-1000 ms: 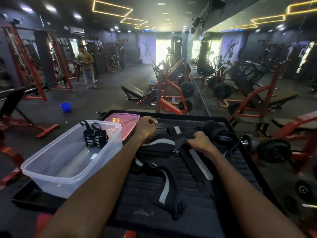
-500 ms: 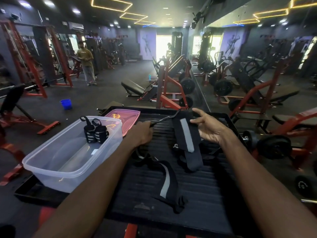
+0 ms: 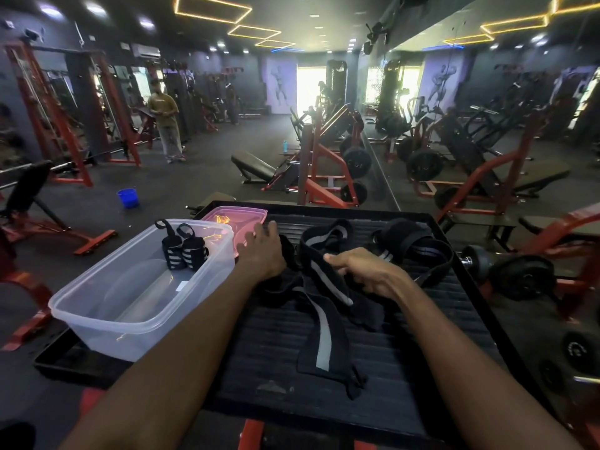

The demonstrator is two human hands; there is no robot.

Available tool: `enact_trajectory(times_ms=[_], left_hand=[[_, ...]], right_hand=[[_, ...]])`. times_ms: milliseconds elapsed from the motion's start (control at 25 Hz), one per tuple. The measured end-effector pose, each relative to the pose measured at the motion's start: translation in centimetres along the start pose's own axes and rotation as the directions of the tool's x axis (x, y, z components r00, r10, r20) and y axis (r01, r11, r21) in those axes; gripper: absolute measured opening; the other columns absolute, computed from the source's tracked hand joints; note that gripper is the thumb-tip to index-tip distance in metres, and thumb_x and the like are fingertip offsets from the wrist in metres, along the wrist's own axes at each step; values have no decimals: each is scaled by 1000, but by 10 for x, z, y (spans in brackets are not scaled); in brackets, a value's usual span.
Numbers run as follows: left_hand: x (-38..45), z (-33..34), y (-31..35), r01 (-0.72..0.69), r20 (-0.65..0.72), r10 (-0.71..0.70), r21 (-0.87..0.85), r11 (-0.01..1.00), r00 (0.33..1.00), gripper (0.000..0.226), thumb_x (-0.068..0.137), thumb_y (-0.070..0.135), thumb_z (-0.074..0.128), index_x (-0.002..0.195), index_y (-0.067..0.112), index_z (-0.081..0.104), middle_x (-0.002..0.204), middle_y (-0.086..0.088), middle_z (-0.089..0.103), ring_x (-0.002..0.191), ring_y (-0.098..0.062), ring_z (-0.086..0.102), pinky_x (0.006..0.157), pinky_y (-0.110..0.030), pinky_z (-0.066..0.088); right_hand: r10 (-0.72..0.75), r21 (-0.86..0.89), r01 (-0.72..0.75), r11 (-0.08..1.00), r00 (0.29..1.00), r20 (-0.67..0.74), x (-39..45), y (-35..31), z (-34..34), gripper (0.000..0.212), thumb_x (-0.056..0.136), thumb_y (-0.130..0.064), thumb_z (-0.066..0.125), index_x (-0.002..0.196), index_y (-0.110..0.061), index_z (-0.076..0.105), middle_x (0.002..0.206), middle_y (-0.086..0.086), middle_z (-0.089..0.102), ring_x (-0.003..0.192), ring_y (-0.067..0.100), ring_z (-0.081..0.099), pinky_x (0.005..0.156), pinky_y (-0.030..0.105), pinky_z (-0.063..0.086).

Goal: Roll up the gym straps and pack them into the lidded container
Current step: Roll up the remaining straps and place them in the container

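A clear plastic container stands on the left of the black ribbed platform, with two rolled black-and-white straps inside at its far end. Its pink lid lies behind it. My left hand hovers with fingers spread beside the lid, touching the end of a black strap. My right hand pinches a black strap with a grey stripe that loops up and lies across the platform. Another grey-striped strap trails toward me. More black straps are heaped at the far right.
A dumbbell lies right of the platform by a mirror wall. Red-framed machines and a bench stand ahead. A person stands far left; a blue bucket sits on the floor.
The striped strap held up half a second ago has come down onto the platform. My right hand dropped and now pinches it; my left hand opened and moved forward toward the lid.
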State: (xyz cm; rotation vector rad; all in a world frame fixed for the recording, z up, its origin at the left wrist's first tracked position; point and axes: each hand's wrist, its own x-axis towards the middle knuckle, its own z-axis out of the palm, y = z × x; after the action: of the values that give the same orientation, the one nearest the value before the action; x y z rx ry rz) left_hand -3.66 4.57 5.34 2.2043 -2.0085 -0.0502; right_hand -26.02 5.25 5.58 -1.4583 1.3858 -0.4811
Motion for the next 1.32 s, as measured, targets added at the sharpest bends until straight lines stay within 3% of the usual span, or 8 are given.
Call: enact_trajectory(times_ms=[120, 200, 280, 400, 600, 760, 1000, 1320], left_hand=[[-19, -14, 23, -167, -274, 185, 85, 982, 944, 55, 87, 25, 56, 137, 8, 41, 138, -21, 42, 127, -38, 41, 104, -55, 38], [-38, -15, 49, -287, -374, 239, -75, 955, 896, 42, 91, 30, 49, 127, 10, 52, 127, -16, 53, 116, -34, 51, 97, -47, 46], [-57, -6, 71, -422, -223, 371, -265, 867, 902, 44, 89, 34, 46, 128, 16, 56, 126, -10, 55, 114, -32, 56, 97, -48, 49], [-59, 6, 79, -483, 56, 518, -286, 827, 854, 34, 92, 31, 49, 119, 13, 60, 119, -10, 62, 111, -31, 61, 95, -46, 50], [-51, 4, 71, -409, -51, 408, -220, 886, 911, 34, 87, 32, 53, 57, 17, 44, 76, -13, 61, 81, -36, 65, 71, -34, 51], [-53, 3, 47, -394, -40, 393, -154, 906, 919, 29, 78, 23, 55, 54, 17, 41, 75, -11, 60, 82, -35, 64, 70, -31, 50], [-70, 12, 42, -602, -164, 580, -156, 783, 798, 22, 87, 33, 60, 101, 17, 56, 114, -4, 44, 82, -30, 60, 73, -41, 53], [-69, 20, -13, -483, -346, 454, 3, 875, 821, 29, 103, 37, 33, 95, 15, 50, 80, -11, 68, 72, -36, 64, 64, -43, 47]], right_hand=[[-130, -45, 132, 990, 990, 56, -1, 3, 10, 43, 98, -47, 56, 112, -10, 75, 118, 7, 73, 109, 19, 66, 99, 37, 48], [-195, 31, 193, 981, 978, 69, -3, 1, 9, 30, 105, -24, 47, 112, -11, 73, 102, -1, 77, 91, 6, 71, 76, 27, 52], [-216, -48, 217, 975, 976, 26, -3, 5, 3, 30, 99, -5, 44, 102, -11, 73, 78, -4, 71, 60, 5, 62, 56, 23, 43], [-226, -396, 209, 894, 974, 3, 1, 24, -8, 23, 89, -13, 50, 77, -7, 68, 77, 6, 69, 68, 22, 61, 63, 37, 49], [-231, -509, 181, 842, 972, -37, 1, 45, -10, 35, 93, -29, 63, 62, -14, 57, 66, 1, 61, 64, 15, 55, 62, 32, 44], [-186, -529, 100, 843, 976, -113, -6, 56, -23, 30, 89, -35, 71, 66, -18, 64, 63, 1, 68, 55, 14, 63, 57, 28, 51], [-85, 186, 110, 976, 987, -137, -3, -4, 18, 46, 94, -58, 55, 79, -16, 70, 66, 0, 63, 63, 18, 65, 58, 27, 49], [-257, 28, 272, 962, 934, -250, 16, -18, 34, 20, 85, 6, 53, 84, -1, 71, 72, 6, 67, 68, 18, 61, 60, 25, 46]])
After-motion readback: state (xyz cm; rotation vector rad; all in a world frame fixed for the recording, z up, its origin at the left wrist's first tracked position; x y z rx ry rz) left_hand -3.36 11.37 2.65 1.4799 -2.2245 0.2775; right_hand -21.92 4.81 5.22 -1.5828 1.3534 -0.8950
